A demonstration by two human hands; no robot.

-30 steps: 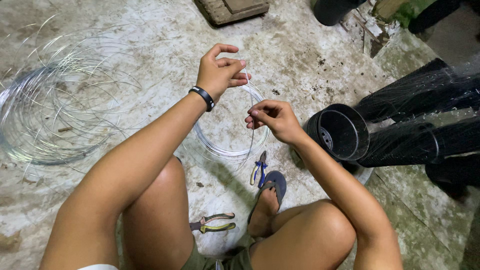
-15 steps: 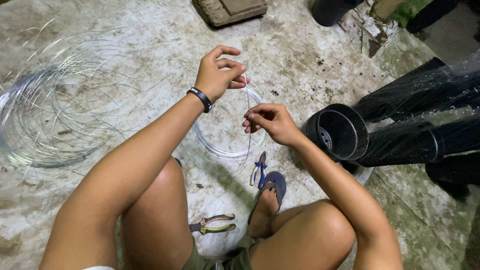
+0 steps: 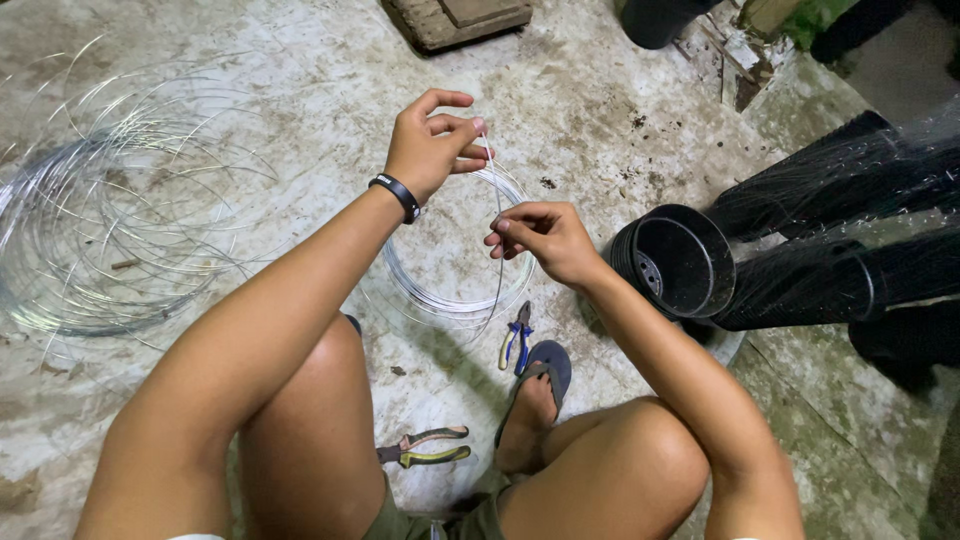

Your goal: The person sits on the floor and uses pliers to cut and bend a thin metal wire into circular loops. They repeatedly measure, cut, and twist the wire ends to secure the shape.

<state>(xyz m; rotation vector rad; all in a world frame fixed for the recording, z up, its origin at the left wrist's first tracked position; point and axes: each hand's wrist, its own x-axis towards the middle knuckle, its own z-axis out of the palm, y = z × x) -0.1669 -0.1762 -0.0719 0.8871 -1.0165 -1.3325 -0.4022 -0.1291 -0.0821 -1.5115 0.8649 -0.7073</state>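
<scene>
My left hand (image 3: 432, 148), with a black wristband, pinches the upper end of a thin silvery wire (image 3: 497, 205) between thumb and fingers. My right hand (image 3: 540, 238) pinches the same wire lower down, so a short stretch runs between the two hands. Below them on the concrete floor lies a small round coil of the wire (image 3: 455, 290). I am squatting, with both knees and a sandalled foot in view.
A big loose tangle of wire (image 3: 110, 220) spreads at the left. Blue-handled pliers (image 3: 516, 340) lie by my foot, yellow-green pliers (image 3: 425, 447) between my legs. Stacked black plastic pots (image 3: 790, 260) lie on their side at the right. A wooden block (image 3: 460, 20) sits at the top.
Both hands have shifted slightly; the right hand has dropped a little lower along the wire while the left hand keeps its pinch.
</scene>
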